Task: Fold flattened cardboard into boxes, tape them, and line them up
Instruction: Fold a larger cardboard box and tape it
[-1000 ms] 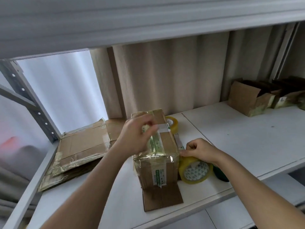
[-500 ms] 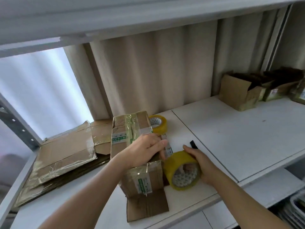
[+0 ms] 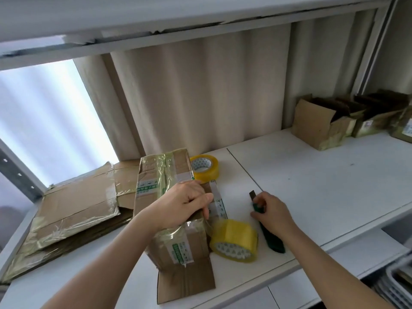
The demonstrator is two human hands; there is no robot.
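A brown cardboard box [image 3: 156,175] wrapped in old yellowish tape lies on its side on the white shelf [image 3: 323,181], one flap open toward me. My left hand [image 3: 187,204] grips its top edge. A yellow tape roll [image 3: 236,240] lies on the shelf against the box's right side, its strip still stuck to the box. My right hand [image 3: 274,210] rests on a green utility knife [image 3: 270,237] just right of the roll, fingers curled over its upper end, whose blade tip sticks out. A second yellow tape roll [image 3: 204,167] sits behind the box.
A stack of flattened cardboard [image 3: 73,208] lies at the left of the shelf. Several folded boxes [image 3: 321,123] stand in a row at the back right. A shelf board hangs overhead. White bins [image 3: 399,284] show below right.
My right hand let go of the tape roll, which now lies on the shelf, and moved right onto the green knife. My left hand stays on the box.
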